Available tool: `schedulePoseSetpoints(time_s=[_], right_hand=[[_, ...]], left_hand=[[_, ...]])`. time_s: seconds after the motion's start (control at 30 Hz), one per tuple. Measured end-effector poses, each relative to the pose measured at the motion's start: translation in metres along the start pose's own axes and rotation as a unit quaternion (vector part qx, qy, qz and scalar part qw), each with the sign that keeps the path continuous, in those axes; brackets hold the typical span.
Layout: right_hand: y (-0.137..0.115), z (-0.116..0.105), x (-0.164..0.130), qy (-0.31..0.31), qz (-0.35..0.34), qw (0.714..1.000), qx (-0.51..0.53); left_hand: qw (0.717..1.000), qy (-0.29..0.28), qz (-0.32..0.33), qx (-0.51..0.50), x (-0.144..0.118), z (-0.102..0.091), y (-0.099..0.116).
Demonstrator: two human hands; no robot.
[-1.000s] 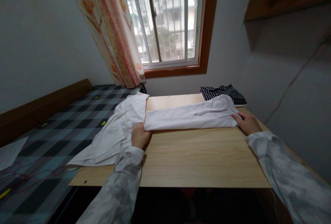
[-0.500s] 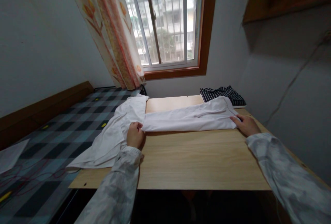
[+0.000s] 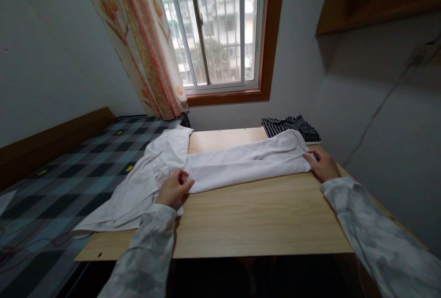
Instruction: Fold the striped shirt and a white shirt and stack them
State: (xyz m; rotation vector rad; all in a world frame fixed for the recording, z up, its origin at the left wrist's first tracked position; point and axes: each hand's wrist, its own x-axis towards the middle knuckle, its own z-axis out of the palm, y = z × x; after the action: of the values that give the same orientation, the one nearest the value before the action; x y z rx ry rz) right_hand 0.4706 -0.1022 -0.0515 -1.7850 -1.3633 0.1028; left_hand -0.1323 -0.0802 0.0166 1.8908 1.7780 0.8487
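A long white garment (image 3: pixel 237 165) lies across the wooden board, its right part laid out as a narrow folded strip. Its wider, creased part (image 3: pixel 144 188) spreads to the left over the board's edge onto the bed. My left hand (image 3: pixel 174 188) is closed at the strip's near left corner, fingers curled and tips on the cloth. At the strip's right end, my right hand (image 3: pixel 322 164) pinches the fabric between thumb and fingers. Whether the garment is a shirt or trousers, I cannot tell.
The pale wooden board (image 3: pixel 262 224) has its front edge nearest me. A folded black-and-white striped garment (image 3: pixel 291 128) lies at its back right corner. To the left is a bed with a checked sheet (image 3: pixel 86 165). A curtain (image 3: pixel 138 45) hangs beside the window.
My left hand has drawn the strip's left corner nearer to me, so its near edge now slants. My right hand stays at the right end. The camera view has shifted slightly.
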Motion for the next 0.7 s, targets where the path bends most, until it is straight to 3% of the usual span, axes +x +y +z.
schedulePoseSetpoints(time_s=[0.13, 0.23, 0.33, 0.43, 0.53, 0.7], right_hand=[[-0.003, -0.002, 0.006, 0.013, -0.070, 0.996, -0.054], [-0.022, -0.002, 0.018, 0.022, -0.155, 0.983, -0.100], [-0.057, 0.007, 0.031, -0.055, -0.276, 0.952, -0.119], [-0.094, 0.027, 0.038, -0.146, -0.392, 0.905, -0.076], [-0.120, 0.054, 0.042, -0.203, -0.437, 0.875, -0.048], [-0.141, 0.090, 0.046, -0.253, -0.482, 0.836, -0.071]], left_hand=[[0.994, 0.013, 0.014, 0.112, -0.007, -0.014, 0.005], [0.986, 0.029, 0.036, 0.159, 0.005, -0.021, 0.020], [0.974, -0.002, 0.031, 0.224, 0.035, -0.021, 0.040], [0.954, -0.042, -0.025, 0.294, 0.071, -0.013, 0.052], [0.945, -0.079, -0.069, 0.309, 0.099, -0.005, 0.048], [0.956, -0.110, -0.050, 0.266, 0.121, -0.001, 0.026]])
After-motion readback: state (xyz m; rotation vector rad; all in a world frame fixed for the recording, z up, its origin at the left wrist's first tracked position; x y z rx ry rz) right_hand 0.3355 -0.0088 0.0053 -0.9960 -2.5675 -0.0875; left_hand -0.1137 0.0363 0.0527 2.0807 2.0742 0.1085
